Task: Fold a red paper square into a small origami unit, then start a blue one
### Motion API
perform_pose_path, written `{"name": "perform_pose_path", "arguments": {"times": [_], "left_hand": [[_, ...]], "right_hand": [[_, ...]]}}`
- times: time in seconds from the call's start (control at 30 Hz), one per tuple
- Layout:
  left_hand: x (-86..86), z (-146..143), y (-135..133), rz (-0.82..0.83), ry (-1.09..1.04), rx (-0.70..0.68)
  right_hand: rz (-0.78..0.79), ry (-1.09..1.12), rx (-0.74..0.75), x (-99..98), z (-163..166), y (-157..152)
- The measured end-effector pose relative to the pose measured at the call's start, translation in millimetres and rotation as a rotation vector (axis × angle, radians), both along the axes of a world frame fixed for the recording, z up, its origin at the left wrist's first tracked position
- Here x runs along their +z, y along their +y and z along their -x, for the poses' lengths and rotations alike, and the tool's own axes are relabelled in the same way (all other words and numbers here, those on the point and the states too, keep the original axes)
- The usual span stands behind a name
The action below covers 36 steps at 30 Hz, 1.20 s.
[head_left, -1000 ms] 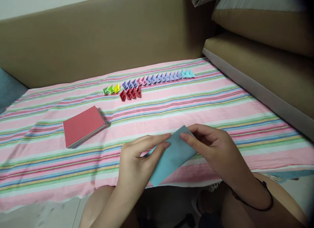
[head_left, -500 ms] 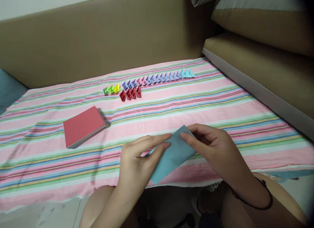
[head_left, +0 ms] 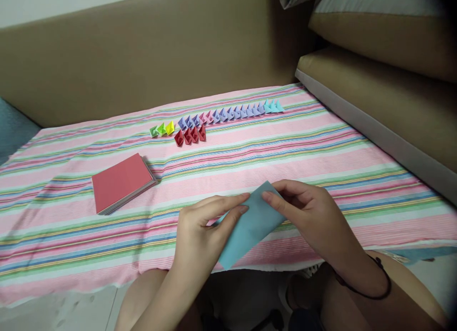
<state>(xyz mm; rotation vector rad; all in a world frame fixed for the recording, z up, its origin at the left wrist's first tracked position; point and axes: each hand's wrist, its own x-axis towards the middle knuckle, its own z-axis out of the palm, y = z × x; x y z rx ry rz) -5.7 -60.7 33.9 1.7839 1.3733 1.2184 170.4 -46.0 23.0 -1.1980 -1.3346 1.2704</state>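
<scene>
A light blue sheet of paper (head_left: pixel 250 231) is held up above the front edge of the cloth, tilted with one corner pointing away from me. My left hand (head_left: pixel 205 226) pinches its left side between thumb and index finger. At the far right edge, my right hand (head_left: pixel 307 207) grips the paper, its thumb on top and the other fingers behind. Parts of the sheet under my left fingers are hidden. Farther back stand small folded paper boats: red ones (head_left: pixel 191 136), purple ones (head_left: pixel 237 113), light blue ones (head_left: pixel 273 107) and a yellow one (head_left: pixel 170 128).
A stack of paper (head_left: pixel 123 183) with a red top sheet lies at the left on a striped cloth (head_left: pixel 221 164). Behind is a tan sofa back (head_left: pixel 160 50). Tan cushions (head_left: pixel 378 107) rise on the right. My legs are below the front edge.
Both hands and the blue paper stay almost in place. My right wrist has shifted very slightly left.
</scene>
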Motion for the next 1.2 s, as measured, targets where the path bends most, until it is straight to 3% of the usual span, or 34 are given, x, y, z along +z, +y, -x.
{"name": "perform_pose_path", "arguments": {"times": [0.37, 0.67, 0.83, 1.0, 1.2], "left_hand": [[-11.0, 3, 11, 0.136, -0.019, -0.001], [-45.3, 3, 27, 0.328, -0.096, -0.037], [-62.5, 1, 36, 0.320, -0.012, -0.040], [-63.9, -4, 38, 0.287, 0.183, 0.014], [-62.8, -8, 38, 0.080, 0.458, -0.002]], "right_hand": [[0.031, -0.031, -0.045, -13.6, -1, 9], [0.087, -0.095, -0.020, -42.7, -1, 23], [0.009, -0.349, -0.084, -51.6, 1, 29], [-0.127, -0.651, -0.130, -60.2, 4, 36], [-0.048, -0.736, -0.106, -65.9, 4, 44]]}}
